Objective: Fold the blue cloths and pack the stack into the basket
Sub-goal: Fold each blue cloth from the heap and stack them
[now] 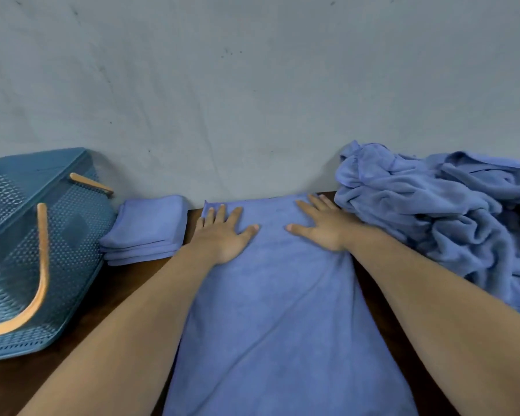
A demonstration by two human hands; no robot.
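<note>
Both grips lie flat and released on the far end of a spread cloth, with nothing grasped.

The spread cloth [270,319] runs down the middle of the tabletop [111,283] from the wall toward the person. It carries soft diagonal creases, and folding them in would likely give a lumpy piece and an uneven stack. The loose pile of cloths [451,223] on the right crowds the cloth's far right corner and the right wrist, so a fold there could drag a stray piece along. The basket [27,241] sits at the left with the folded stack [147,232] just beside it. A careless sweep of the left forearm could knock that stack askew. The left grip [222,235] presses near the far left corner and the right grip [321,228] near the far right, fingers straight. The cloth lies under both palms, so it may slide rather than lift.
</note>
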